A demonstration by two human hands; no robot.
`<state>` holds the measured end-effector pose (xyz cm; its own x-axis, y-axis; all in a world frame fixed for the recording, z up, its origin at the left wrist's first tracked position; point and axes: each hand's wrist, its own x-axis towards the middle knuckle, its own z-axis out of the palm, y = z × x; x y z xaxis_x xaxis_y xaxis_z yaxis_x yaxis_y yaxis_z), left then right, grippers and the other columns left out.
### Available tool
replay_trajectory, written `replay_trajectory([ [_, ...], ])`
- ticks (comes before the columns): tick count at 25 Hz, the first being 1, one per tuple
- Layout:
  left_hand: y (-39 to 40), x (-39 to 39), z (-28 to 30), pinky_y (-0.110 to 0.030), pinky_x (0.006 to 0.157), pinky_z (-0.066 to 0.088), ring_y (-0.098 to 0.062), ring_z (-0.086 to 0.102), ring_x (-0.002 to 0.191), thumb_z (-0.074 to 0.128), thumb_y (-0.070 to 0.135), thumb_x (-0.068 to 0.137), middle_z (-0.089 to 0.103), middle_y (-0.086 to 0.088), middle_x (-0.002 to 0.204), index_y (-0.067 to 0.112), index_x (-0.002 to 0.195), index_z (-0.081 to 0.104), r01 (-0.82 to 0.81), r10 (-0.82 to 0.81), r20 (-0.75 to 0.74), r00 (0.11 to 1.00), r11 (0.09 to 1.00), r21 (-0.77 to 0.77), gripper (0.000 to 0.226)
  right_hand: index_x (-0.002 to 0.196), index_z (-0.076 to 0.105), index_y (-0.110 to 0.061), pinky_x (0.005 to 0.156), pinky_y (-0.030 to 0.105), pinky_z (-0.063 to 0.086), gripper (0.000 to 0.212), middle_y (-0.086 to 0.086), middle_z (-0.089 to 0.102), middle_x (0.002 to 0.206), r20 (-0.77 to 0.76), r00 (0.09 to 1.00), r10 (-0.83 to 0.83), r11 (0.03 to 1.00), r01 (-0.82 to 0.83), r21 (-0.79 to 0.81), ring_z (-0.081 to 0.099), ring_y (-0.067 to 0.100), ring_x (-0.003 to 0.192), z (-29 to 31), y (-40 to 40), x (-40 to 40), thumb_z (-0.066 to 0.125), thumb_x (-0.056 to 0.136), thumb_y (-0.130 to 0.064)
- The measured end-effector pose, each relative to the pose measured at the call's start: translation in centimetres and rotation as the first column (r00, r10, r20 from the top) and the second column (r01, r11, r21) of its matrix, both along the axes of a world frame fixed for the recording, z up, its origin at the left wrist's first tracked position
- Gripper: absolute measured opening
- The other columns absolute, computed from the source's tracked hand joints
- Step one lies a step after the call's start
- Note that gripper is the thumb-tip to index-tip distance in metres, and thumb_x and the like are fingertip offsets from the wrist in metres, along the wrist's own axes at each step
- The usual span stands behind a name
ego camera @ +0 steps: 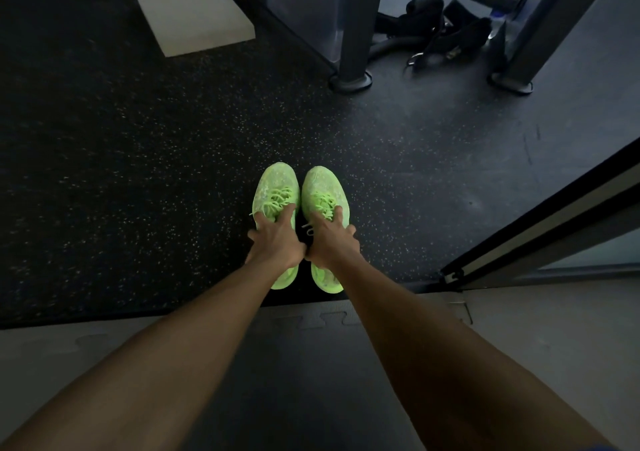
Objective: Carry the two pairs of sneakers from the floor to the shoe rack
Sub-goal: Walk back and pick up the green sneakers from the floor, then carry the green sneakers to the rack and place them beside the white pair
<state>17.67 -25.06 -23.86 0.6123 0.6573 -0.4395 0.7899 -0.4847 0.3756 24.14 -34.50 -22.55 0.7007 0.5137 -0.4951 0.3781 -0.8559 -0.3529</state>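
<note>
Two lime-green sneakers, the left sneaker (277, 194) and right sneaker (323, 191), stand side by side on the speckled floor (138, 173), toes toward twelve o'clock. The left hand (277, 239) and right hand (329, 239) each have their grip clamped at a shoe's collar, laces just beyond the fingers.

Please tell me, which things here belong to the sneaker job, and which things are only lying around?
Job: left green sneaker, held by left hand; right green sneaker, held by right hand.

Lying about: pale foam block, black straps, machine posts.
</note>
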Motion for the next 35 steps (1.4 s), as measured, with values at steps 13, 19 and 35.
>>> replay_trajectory([
  [13,-1.6,-1.4,0.6,-0.048,0.075,0.046,-0.039,0.036,0.127,0.075,0.029,0.084,0.005,-0.009,0.158,0.052,0.143,0.020,-0.095,0.095,0.006,0.995,0.994,0.058,0.084,0.151,0.006,-0.056,0.095,0.065,0.048,0.095,0.010,-0.008,0.170,0.014,0.987,-0.157,0.987,0.156,0.045,0.032,0.050,0.140,0.5,-1.0,-2.0,0.069,0.090,-0.019],
  [19,-1.0,-1.8,3.0,-0.056,0.082,0.052,-0.041,0.037,0.124,0.072,0.022,0.085,0.002,-0.011,0.159,0.047,0.144,0.021,-0.143,0.115,0.125,0.985,0.960,0.242,0.082,0.155,0.005,-0.051,0.094,0.064,0.049,0.096,0.012,-0.010,0.169,0.123,0.983,-0.134,0.988,0.124,0.091,0.032,0.049,0.138,3.6,-0.7,-1.8,0.067,0.090,-0.016],
  [35,-0.1,-5.2,48.0,-0.057,0.083,0.047,-0.041,0.040,0.123,0.077,0.021,0.084,0.020,-0.011,0.151,0.047,0.142,0.029,-0.038,0.039,-0.002,0.999,0.985,0.169,0.079,0.154,0.012,-0.053,0.098,0.062,0.046,0.095,0.011,0.001,0.170,0.098,0.992,-0.076,0.997,0.077,0.000,0.037,0.050,0.136,48.0,-1.8,-5.1,0.066,0.089,-0.011],
])
